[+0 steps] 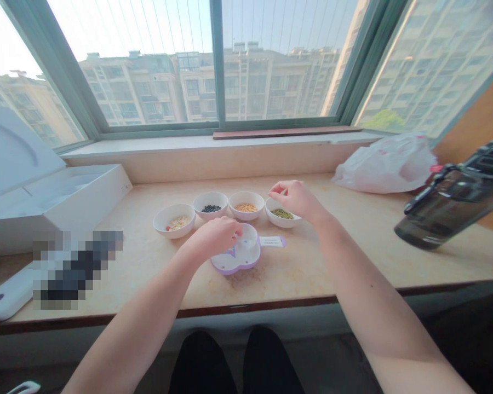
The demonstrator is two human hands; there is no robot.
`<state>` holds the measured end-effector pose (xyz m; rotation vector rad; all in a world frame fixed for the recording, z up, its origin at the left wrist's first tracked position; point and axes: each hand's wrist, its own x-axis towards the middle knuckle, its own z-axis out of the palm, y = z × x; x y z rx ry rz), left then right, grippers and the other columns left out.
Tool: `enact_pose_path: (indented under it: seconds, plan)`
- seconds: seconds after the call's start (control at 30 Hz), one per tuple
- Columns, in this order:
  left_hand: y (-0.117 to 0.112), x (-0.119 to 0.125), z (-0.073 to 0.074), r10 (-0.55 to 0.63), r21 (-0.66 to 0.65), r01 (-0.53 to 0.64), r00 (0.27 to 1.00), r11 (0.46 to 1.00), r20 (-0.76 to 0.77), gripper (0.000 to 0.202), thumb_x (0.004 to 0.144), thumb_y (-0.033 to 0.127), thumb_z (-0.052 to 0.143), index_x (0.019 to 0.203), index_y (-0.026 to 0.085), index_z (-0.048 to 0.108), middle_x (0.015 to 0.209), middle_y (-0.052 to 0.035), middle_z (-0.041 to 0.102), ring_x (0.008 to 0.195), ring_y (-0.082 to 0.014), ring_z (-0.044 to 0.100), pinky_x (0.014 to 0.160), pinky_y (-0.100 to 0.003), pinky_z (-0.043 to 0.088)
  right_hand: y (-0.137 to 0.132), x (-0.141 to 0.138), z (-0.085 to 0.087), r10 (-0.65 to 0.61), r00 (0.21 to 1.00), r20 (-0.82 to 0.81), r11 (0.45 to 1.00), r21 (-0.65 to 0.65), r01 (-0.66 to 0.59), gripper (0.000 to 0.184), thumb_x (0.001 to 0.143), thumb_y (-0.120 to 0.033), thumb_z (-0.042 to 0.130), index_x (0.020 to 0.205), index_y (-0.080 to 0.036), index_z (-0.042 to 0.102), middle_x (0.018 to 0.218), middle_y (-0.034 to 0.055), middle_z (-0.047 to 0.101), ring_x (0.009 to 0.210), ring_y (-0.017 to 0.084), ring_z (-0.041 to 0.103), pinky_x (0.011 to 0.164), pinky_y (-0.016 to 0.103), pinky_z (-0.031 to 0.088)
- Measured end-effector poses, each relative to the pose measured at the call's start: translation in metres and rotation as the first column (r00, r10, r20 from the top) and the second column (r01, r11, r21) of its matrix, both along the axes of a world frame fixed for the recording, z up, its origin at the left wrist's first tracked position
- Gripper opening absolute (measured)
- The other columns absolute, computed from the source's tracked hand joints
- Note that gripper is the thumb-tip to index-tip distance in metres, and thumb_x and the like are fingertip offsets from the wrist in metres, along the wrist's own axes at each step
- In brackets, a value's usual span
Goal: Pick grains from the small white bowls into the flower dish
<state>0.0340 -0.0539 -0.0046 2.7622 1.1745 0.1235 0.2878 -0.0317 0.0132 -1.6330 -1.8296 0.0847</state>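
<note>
Room separates counter edge (271,305) from tray (248,254) under left hand (218,236), right hand (298,200) over bowl (280,222), grips unclear.

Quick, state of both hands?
Left hand: fingers curled over the purple-edged dish; can't tell if holding anything.
Right hand: fingers bent at the green-filled bowl; can't tell if holding anything.

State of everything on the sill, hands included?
Left hand: over dish, fingers curled; grip unclear
Right hand: over green-bean bowl, fingers bent; grip unclear
Dish: flat, partly covered
Leftmost bowl: upright, pale pieces inside
Black-bean bowl: upright, part-filled
Yellow-grain bowl: upright, part-filled
Green-bean bowl: upright, part-filled
White box: open
Plastic bag: crumpled
Bottle: lid on
</note>
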Motion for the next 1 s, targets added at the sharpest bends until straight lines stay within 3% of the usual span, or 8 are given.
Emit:
enact_pose_path:
  seconds: [0.27,0.47,0.8,0.9,1.0]
  plan:
    - [-0.008,0.009,-0.004,-0.044,0.069,0.051,0.994,0.996,-0.101,0.027,0.089,0.007,0.046,0.082,0.016,0.071,0.099,-0.0116,0.076,0.088,-0.0248,0.072,0.071,-0.031,0.051,0.004,0.014,-0.002,-0.072,0.985,0.159,0.985,-0.141,0.095,0.016,0.086,-0.024,0.066,0.091,-0.019,0.081,0.095,0.0080,0.080,0.092,0.024,0.072,0.077,0.031,0.051]
    - [-0.010,0.013,-0.006,-0.088,0.106,0.097,0.992,0.990,-0.090,0.026,0.089,0.004,0.046,0.086,0.014,0.071,0.098,-0.0129,0.076,0.092,-0.0278,0.072,0.076,-0.034,0.051,0.003,0.015,0.000,-0.121,0.975,0.186,0.977,-0.151,0.150,0.018,0.087,-0.022,0.064,0.090,-0.019,0.081,0.096,0.0079,0.080,0.092,0.023,0.073,0.076,0.029,0.051]
    - [-0.009,0.013,-0.008,-0.103,0.121,0.116,0.989,0.986,-0.103,0.025,0.088,0.001,0.046,0.085,0.015,0.067,0.100,-0.0108,0.074,0.091,-0.0233,0.070,0.075,-0.031,0.050,0.006,0.015,-0.006,-0.105,0.971,0.216,0.958,-0.241,0.158,0.012,0.081,-0.022,0.071,0.088,-0.020,0.080,0.095,0.0067,0.080,0.089,0.021,0.072,0.074,0.027,0.050]
    - [-0.006,0.011,-0.011,-0.103,0.117,0.110,0.993,0.987,-0.063,0.025,0.086,0.001,0.047,0.090,0.016,0.067,0.100,-0.0096,0.072,0.092,-0.0237,0.070,0.074,-0.031,0.049,0.006,0.014,-0.007,-0.102,0.975,0.198,0.961,-0.232,0.147,0.016,0.082,-0.028,0.072,0.093,-0.020,0.080,0.096,0.0073,0.079,0.087,0.022,0.071,0.072,0.029,0.049]
    - [0.001,0.007,-0.010,-0.096,0.047,0.093,0.992,0.995,0.080,0.031,0.080,-0.002,0.047,0.092,0.018,0.068,0.097,-0.0065,0.072,0.090,-0.0217,0.069,0.075,-0.030,0.049,0.005,0.011,-0.007,-0.106,0.983,0.151,0.975,-0.179,0.132,0.020,0.085,-0.032,0.069,0.098,-0.021,0.080,0.094,0.0071,0.078,0.084,0.023,0.070,0.071,0.031,0.048]
